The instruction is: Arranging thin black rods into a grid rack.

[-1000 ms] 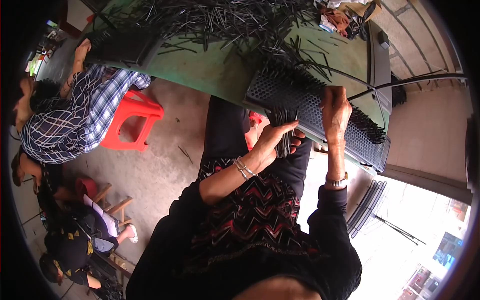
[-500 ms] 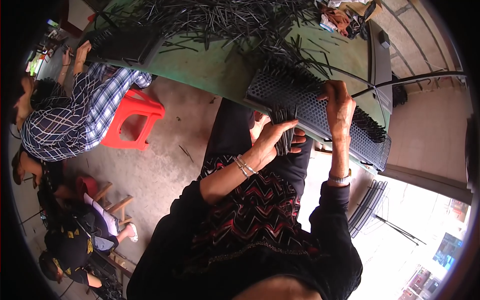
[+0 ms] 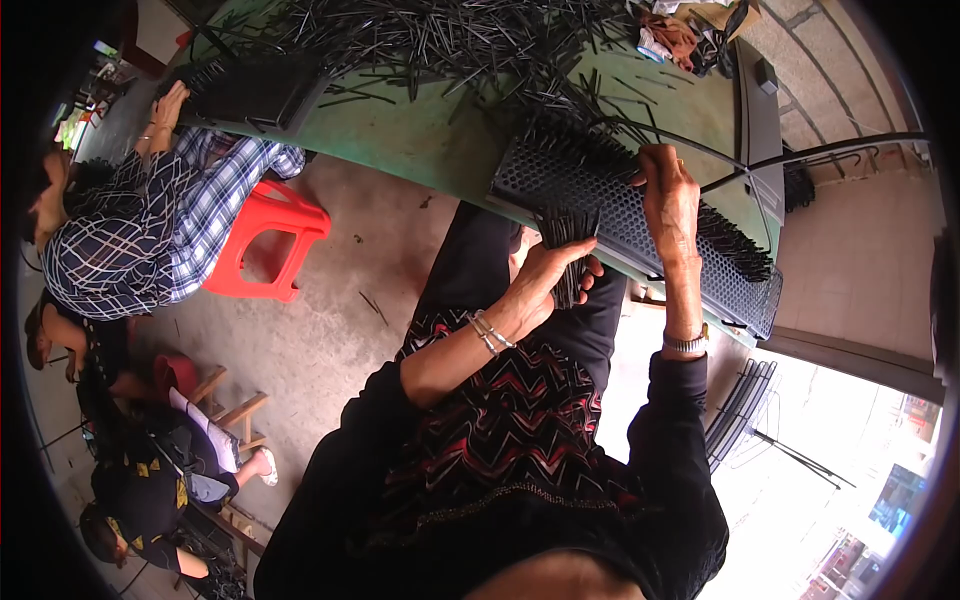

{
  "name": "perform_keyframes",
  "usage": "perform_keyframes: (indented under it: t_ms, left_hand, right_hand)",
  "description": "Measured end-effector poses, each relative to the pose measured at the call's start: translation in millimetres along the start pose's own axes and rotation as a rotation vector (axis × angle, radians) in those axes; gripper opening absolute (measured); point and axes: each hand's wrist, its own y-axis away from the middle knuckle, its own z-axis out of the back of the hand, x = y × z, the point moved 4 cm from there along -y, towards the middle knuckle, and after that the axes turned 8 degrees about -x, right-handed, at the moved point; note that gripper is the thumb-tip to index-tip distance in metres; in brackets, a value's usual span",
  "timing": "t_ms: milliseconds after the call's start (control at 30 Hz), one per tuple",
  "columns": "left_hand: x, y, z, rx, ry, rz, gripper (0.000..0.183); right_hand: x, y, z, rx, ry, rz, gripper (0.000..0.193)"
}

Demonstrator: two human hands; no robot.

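In my left hand [image 3: 545, 282] is a bundle of thin black sticks [image 3: 567, 240], held upright with the fingers wrapped round it. It sits just in front of a long dark tray [image 3: 600, 214] pierced with many round holes. Rows of black sticks [image 3: 585, 150] stand up from the tray's far side. Over those rows my right hand [image 3: 672, 195] is closed, its fingertips pinched at the row; whatever they hold is too small and hidden to make out.
A big heap of loose black sticks [image 3: 440, 40] covers the back of the green table [image 3: 400, 140]. Crumpled cloth [image 3: 675, 40] lies at its far right. A black cable [image 3: 830, 155] crosses on the right. A red stool [image 3: 275, 240] and other people [image 3: 130, 235] are at left.
My right hand has shifted slightly left and away from me along the row of sticks. My left hand stays nearly in place with the bundle. At far left, another person's hands have moved.
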Motion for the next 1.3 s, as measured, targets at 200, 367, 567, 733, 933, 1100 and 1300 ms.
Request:
perform_keyframes:
  t_ms: [200, 367, 567, 733, 933, 1100, 1300]
  left_hand:
    - [0, 0, 0, -0.016, -0.020, 0.015, 0.019]
    - [0, 3, -1, -0.037, -0.029, 0.009, 0.021]
    - [0, 5, -3, -0.038, -0.047, 0.035, 0.022]
    - [0, 7, -6, -0.038, -0.031, 0.035, 0.022]
    - [-5, 10, -8, -0.041, 0.027, -0.007, 0.022]
    - [-9, 13, -13, -0.013, -0.043, -0.036, 0.021]
    - [-7, 13, -14, -0.012, -0.050, -0.020, 0.023]
  right_hand:
    - [4, -4, 2, 0.045, -0.021, 0.061, 0.010]
    - [-1, 0, 3, 0.077, -0.049, 0.046, 0.011]
    - [5, 1, 0, -0.027, 0.108, 0.293, 0.015]
    - [-1, 1, -9, 0.019, 0.171, 0.343, 0.019]
    - [5, 15, 5, -0.036, 0.027, 0.059, 0.032]
    - [10, 49, 2, 0.391, -0.483, -0.420, 0.032]
    - [4, 56, -1, 0.431, -0.594, -0.497, 0.018]
